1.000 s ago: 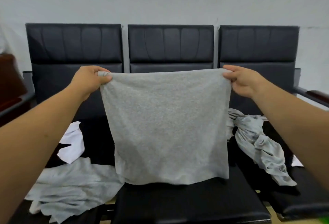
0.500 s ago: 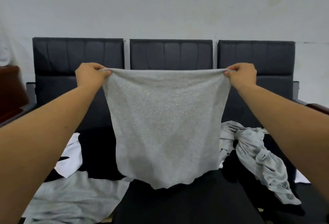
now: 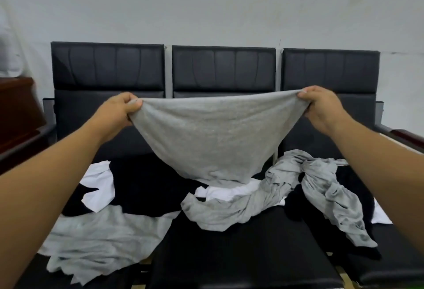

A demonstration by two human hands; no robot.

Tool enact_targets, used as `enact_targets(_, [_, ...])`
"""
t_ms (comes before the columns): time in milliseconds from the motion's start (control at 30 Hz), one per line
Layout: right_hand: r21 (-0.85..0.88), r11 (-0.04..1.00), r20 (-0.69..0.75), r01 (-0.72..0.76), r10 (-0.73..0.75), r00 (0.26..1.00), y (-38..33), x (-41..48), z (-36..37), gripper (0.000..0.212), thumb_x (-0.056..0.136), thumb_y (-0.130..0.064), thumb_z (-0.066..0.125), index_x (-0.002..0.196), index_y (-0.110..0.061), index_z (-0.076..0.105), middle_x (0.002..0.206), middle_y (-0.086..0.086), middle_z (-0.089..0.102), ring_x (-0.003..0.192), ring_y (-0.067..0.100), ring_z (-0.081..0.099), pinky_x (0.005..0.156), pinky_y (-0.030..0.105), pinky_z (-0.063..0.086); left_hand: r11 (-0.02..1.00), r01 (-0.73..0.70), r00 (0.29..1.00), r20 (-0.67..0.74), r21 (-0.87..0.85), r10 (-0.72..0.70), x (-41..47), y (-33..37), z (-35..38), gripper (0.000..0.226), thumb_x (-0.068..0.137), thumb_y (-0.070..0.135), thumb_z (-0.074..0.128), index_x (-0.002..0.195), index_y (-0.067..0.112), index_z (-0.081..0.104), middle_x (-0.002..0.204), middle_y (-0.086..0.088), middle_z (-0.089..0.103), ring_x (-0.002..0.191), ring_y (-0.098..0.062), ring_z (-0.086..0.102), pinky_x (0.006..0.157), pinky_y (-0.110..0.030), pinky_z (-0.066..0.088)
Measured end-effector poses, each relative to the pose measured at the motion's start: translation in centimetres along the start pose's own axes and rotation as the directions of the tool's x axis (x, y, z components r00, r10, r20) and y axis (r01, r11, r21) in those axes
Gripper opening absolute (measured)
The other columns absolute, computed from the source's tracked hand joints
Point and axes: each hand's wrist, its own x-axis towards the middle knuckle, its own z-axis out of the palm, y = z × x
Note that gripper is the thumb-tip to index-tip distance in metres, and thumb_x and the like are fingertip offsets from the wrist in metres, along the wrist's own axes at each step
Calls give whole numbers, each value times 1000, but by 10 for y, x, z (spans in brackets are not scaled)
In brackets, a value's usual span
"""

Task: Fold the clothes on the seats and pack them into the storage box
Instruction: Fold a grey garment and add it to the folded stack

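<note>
Black padded seats [image 3: 229, 254] against a pale wall [image 3: 206, 1], strewn with clothes.
Left hand [image 3: 119, 114] and right hand [image 3: 321, 107] each pinch a top corner of a soft grey cloth [image 3: 213, 137] sagging over the middle seat; a crumpled grey garment [image 3: 325, 194], white piece [image 3: 101, 185] and flat grey garment [image 3: 103, 233] lie around.

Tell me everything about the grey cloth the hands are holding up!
The grey cloth is a soft-looking knit, speckled grey. The left hand and right hand each pinch a top corner, so it hangs spread in front of the black seats, sagging into a rounded pouch. Its bottom edge seems to touch a white garment on the middle seat.
</note>
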Motion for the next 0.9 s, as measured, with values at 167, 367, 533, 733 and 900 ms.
enact_targets(167, [-50, 951, 213, -304, 308, 927, 39, -40, -15, 26, 93, 4, 51, 72, -12, 53, 64, 1, 62, 64, 18, 61, 53, 29, 55, 983, 149, 967, 224, -108, -122, -52, -35, -1, 26, 81, 36, 75, 69, 20, 59, 69, 2, 59, 67, -13, 55, 58, -24, 53])
enact_targets(367, [-505, 671, 499, -543, 740, 451, 83, -70, -41, 9, 88, 1, 66, 83, -6, 64, 86, 11, 69, 76, 22, 71, 64, 32, 61, 848, 524, 566, 710, 84, -419, -88, -81, -5, 39, 70, 29, 90, 79, 8, 57, 80, -9, 56, 69, -17, 58, 60, -28, 54])
enact_targets(533, [-527, 619, 458, -582, 784, 419, 129, -84, -41, 7, 89, -1, 66, 87, -8, 65, 89, 9, 70, 78, 20, 71, 63, 30, 60, 811, 550, 506, 694, 199, -513, -102, -115, 13, 14, 91, 16, 66, 89, 4, 57, 89, -11, 60, 77, -20, 63, 65, -29, 57])
enact_targets(733, [-298, 750, 260, -591, 660, 705, 180, -65, -42, 10, 89, -9, 68, 84, -16, 64, 85, 0, 70, 83, 16, 67, 65, 29, 58, 862, 506, 776, 415, 40, -474, -87, -155, 33, 23, 85, 25, 71, 90, 8, 58, 80, -6, 62, 71, -16, 63, 63, -30, 57])
enact_targets(900, [-247, 815, 92, -525, 558, 824, 222, -33, -25, 11, 91, -8, 69, 85, -16, 64, 92, 6, 66, 84, 21, 64, 72, 35, 52, 907, 421, 903, 82, 32, -422, -57, -193, 55, 19, 96, 19, 63, 102, 1, 63, 96, -11, 64, 88, -24, 62, 86, -46, 56])
